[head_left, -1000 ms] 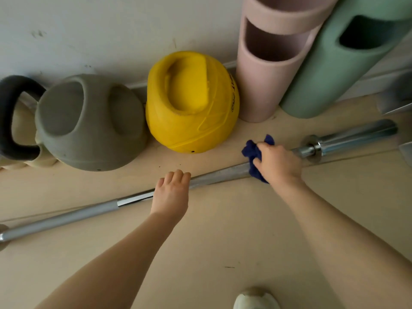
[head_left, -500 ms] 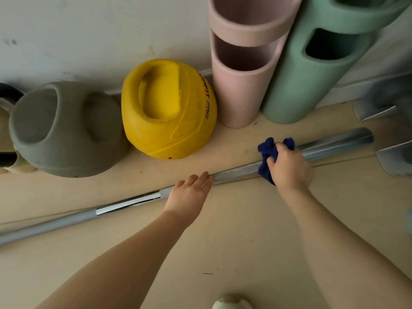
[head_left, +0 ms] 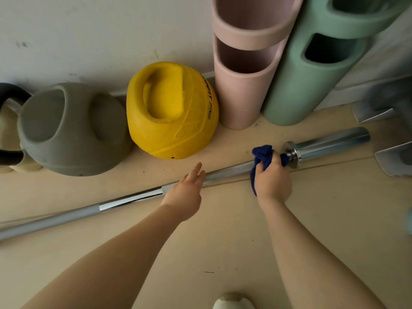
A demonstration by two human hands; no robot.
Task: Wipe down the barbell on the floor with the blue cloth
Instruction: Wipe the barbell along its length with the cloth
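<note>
Far left, by the wall: black kettlebell handle over a cream body, partly cut by the frame edge. Just beside it, grey handled ball resting on the floor against the wall. Next along, touching or nearly touching it, yellow handled ball with dark lettering on its right side, too blurred to read in full.

Across the floor, running from the lower left edge up toward the right — barbell, lying flat, matte grey at the left, then a bright chrome band, then a knurled stretch.

Left hand laid on the knurled part of the shaft, fingers straight and together, pointing toward the wall, not wrapped round anything.

Behind, standing against the wall: pink foam roller with cut-out openings, and touching it on the right a green foam roller, tilted.

Right hand curled round the blue cloth, bunched over the shaft just left of the collar; cloth showing above the knuckles and below the thumb side, a bit of it against the collar too.

Right of the collar — chrome sleeve, ending near the floor's right edge.

Far right edge: two pale grey pieces, blurred, not identifiable. Bottom edge, middle: toe of a white shoe.
</note>
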